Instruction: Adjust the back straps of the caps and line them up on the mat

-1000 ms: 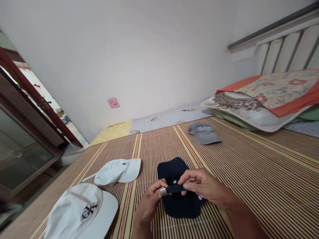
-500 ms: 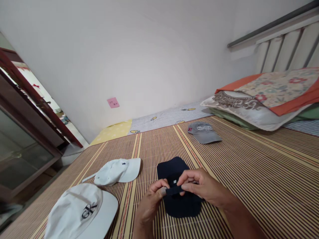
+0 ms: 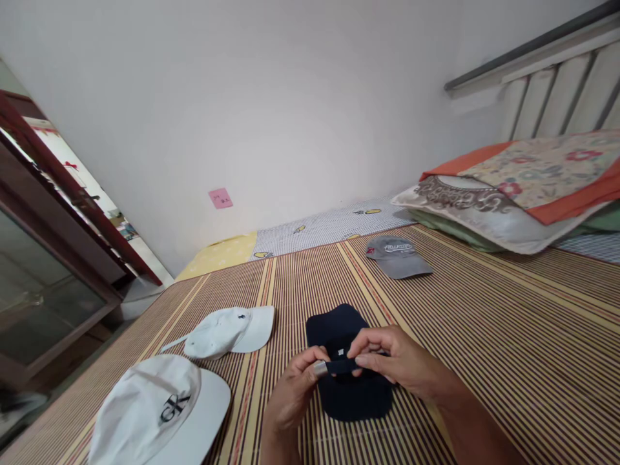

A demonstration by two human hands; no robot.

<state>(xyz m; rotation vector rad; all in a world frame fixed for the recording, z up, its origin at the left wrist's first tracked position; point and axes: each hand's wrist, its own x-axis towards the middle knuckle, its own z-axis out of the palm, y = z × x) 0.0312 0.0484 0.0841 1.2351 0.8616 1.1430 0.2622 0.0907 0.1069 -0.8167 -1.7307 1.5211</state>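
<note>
A dark navy cap (image 3: 356,397) lies on the striped mat in front of me, its inside and a small white label partly showing. Its back strap (image 3: 343,367) is stretched between my two hands. My left hand (image 3: 299,384) pinches the strap's left end, where a shiny metal buckle (image 3: 320,368) shows at the thumb. With thumb and fingers my right hand (image 3: 387,355) grips the strap's other end. Left of my hands rest a white cap with a small dark emblem (image 3: 227,332) and, nearer, a larger white cap with black letters (image 3: 155,410).
A grey cap (image 3: 397,256) sits farther back on the striped mat (image 3: 465,310). Stacked pillows (image 3: 513,194) lie at the back right below a radiator (image 3: 557,97). The wall carries a pink note (image 3: 220,198). A dark red door frame (image 3: 116,226) stands at the left.
My fingers have shifted slightly on the strap, and the metal buckle has tilted and shows more plainly. The navy cap and the other caps stay where they were.
</note>
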